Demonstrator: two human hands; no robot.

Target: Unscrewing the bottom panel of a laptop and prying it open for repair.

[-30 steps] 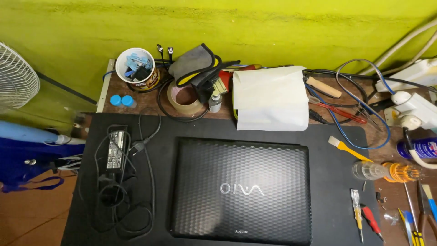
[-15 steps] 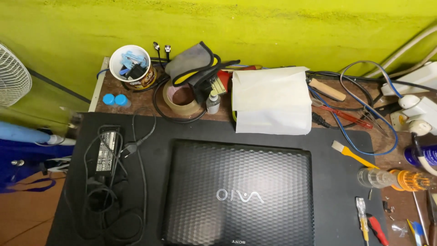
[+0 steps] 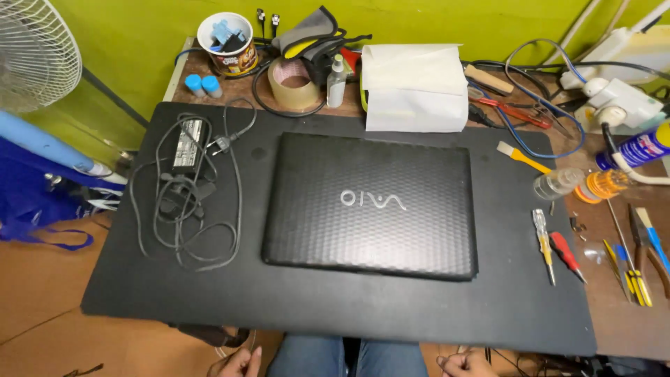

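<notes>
A closed black laptop (image 3: 371, 204) lies on a black mat (image 3: 335, 307) in the middle of the bench. Left of it rests a black power adapter (image 3: 188, 145) with its coiled cable. Only the tops of my hands show at the bottom edge, below the mat's front edge. My left hand (image 3: 236, 363) has its fingers curled and holds nothing visible. My right hand (image 3: 466, 364) is also curled near my jeans, with nothing visible in it. Neither hand touches the laptop.
Screwdrivers (image 3: 555, 248), pliers (image 3: 645, 241) and a small brush (image 3: 520, 157) lie at the right. Behind the mat stand a tape roll (image 3: 294, 82), a cup of parts (image 3: 227, 43), a white folded cloth (image 3: 413, 87), tangled cables and a spray can (image 3: 641, 148). A fan (image 3: 35, 52) stands at far left.
The view has tilted down and pulled back: the laptop and mat now sit lower and fuller in frame, and the tops of both hands have come into view at the bottom edge.
</notes>
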